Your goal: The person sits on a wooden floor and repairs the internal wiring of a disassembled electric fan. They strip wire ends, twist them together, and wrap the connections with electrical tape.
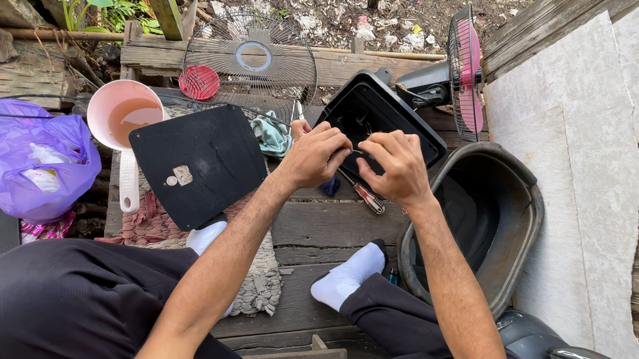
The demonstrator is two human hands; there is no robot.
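Both hands meet over the open black fan base (382,114) lying on the wooden deck. My left hand (314,155) has its fingers curled and pinched at the base's near edge. My right hand (395,163) is likewise pinched, its fingertips close to the left ones; whatever small part they hold is hidden. A screwdriver with a red handle (368,198) lies on the planks just under the hands. The fan's neck and pink-bladed head (464,68) stick up behind the base.
A flat black cover plate (200,162) lies left, beside a pink scoop of water (124,118), a wire fan guard (251,60) and a teal rag (271,134). A grey basin (522,222) sits right, a purple bag (32,160) far left.
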